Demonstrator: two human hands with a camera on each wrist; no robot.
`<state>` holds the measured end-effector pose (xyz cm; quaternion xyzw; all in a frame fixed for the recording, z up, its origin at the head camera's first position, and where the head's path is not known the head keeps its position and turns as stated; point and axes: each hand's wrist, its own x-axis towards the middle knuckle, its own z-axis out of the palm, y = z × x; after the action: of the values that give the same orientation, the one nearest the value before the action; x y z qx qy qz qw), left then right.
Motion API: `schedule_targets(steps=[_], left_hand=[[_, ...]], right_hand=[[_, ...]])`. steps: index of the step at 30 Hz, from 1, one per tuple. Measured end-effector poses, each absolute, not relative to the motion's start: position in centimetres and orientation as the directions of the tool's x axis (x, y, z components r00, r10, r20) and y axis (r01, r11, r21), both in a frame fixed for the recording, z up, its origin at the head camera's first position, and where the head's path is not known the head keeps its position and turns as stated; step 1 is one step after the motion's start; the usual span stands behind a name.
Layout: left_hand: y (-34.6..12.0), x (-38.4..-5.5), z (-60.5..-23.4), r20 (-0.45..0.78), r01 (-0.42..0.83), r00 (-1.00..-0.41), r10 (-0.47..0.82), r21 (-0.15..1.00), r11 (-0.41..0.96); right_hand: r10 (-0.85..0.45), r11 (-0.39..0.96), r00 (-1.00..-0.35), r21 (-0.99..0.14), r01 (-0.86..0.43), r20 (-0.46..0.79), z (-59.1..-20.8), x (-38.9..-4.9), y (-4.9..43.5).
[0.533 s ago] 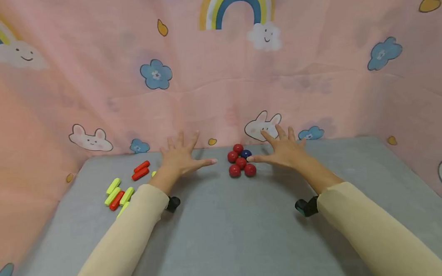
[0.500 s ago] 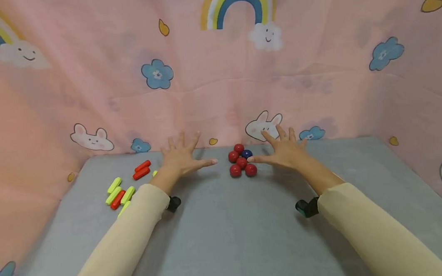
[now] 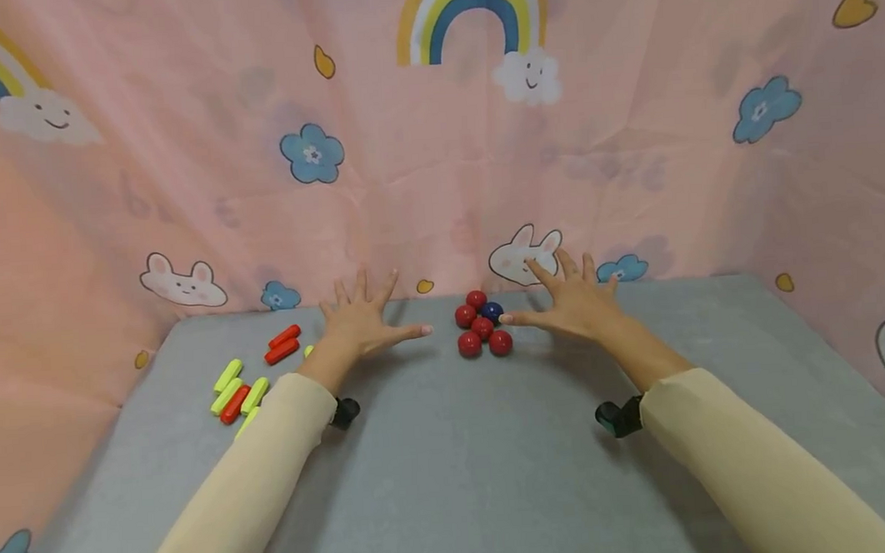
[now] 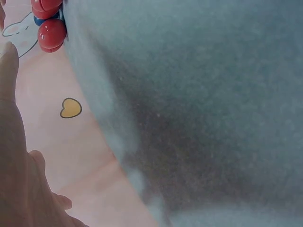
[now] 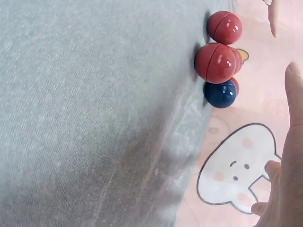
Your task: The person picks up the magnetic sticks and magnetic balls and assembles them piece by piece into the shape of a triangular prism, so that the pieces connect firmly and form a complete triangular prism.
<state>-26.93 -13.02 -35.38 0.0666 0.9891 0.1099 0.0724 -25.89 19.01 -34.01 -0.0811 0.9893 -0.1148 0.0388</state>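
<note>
The balls [image 3: 482,325] sit in a little bunch between both hands — nearest the right hand's [image 3: 575,303] thumb. Left hand [image 3: 358,320] and right hand are spread flat, holding nothing. I think picking hasn't started yet — next, fingers must close round one ball.

Staged play booth: pink cartoon-print fabric backdrop [image 3: 437,168] encloses a grey-covered desk [image 3: 467,459] carrying toy pieces.
</note>
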Motion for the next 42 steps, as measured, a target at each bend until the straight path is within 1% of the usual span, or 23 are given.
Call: schedule_targets(steps=[5, 8, 12, 16, 18, 21, 23, 27, 30, 34, 37, 39, 42], left_hand=[[-13.4, -26.6, -35.4, -0.128, 0.123, -0.979, 0.158, 0.248, 0.961], [-13.8, -26.5, -34.3, -0.091, 0.151, -0.98, 0.179, 0.251, 0.956], [-15.0, -25.9, -32.4, -0.038, 0.205, -0.975, 0.219, 0.224, 0.953], [-16.4, -24.7, -31.3, -0.001, 0.264, -0.963, 0.271, 0.231, 0.937], [-17.1, -23.8, -31.1, 0.002, 0.266, -0.962, 0.274, 0.244, 0.933], [-17.8, -22.3, -31.1, -0.006, 0.215, -0.974, 0.226, 0.287, 0.934], [-18.2, -21.4, -31.3, -0.008, 0.165, -0.984, 0.177, 0.328, 0.93], [-18.5, -19.6, -31.0, 0.002, 0.057, -0.998, 0.062, 0.435, 0.899], [-18.1, -18.7, -30.6, 0.032, 0.031, -0.999, 0.018, 0.483, 0.875], [-17.7, -18.5, -30.9, 0.097, 0.047, -0.995, 0.001, 0.474, 0.879], [-17.5, -18.8, -31.7, 0.116, 0.025, -0.993, -0.028, 0.432, 0.902], [-17.6, -18.9, -32.4, 0.117, -0.009, -0.991, -0.06, 0.392, 0.92], [-17.8, -19.0, -33.3, 0.142, -0.047, -0.985, -0.098, 0.321, 0.946]], right_hand=[[-0.181, 0.958, -0.982, -0.235, -0.165, -0.05, -34.3, -25.8, 18.7], [-0.185, 0.951, -0.983, -0.252, -0.177, -0.008, -34.0, -25.5, 18.5], [-0.194, 0.94, -0.98, -0.28, -0.195, 0.031, -33.4, -24.3, 18.3], [-0.218, 0.92, -0.971, -0.311, -0.237, 0.097, -32.7, -23.1, 18.1], [-0.234, 0.903, -0.963, -0.337, -0.266, 0.132, -32.4, -22.7, 17.7], [-0.256, 0.87, -0.951, -0.387, -0.306, 0.176, -32.5, -22.2, 16.7], [-0.249, 0.84, -0.947, -0.441, -0.315, 0.204, -32.8, -22.1, 15.8], [-0.186, 0.736, -0.938, -0.591, -0.33, 0.292, -33.9, -22.1, 13.6], [-0.134, 0.644, -0.924, -0.677, -0.356, 0.358, -35.2, -22.1, 12.4], [-0.103, 0.583, -0.886, -0.694, -0.422, 0.453, -37.0, -22.4, 12.3], [-0.09, 0.572, -0.858, -0.679, -0.46, 0.506, -38.0, -22.9, 13.3], [-0.089, 0.565, -0.855, -0.681, -0.465, 0.51, -38.6, -23.1, 13.9], [-0.097, 0.56, -0.874, -0.7, -0.443, 0.476, -40.0, -23.3, 14.6]])
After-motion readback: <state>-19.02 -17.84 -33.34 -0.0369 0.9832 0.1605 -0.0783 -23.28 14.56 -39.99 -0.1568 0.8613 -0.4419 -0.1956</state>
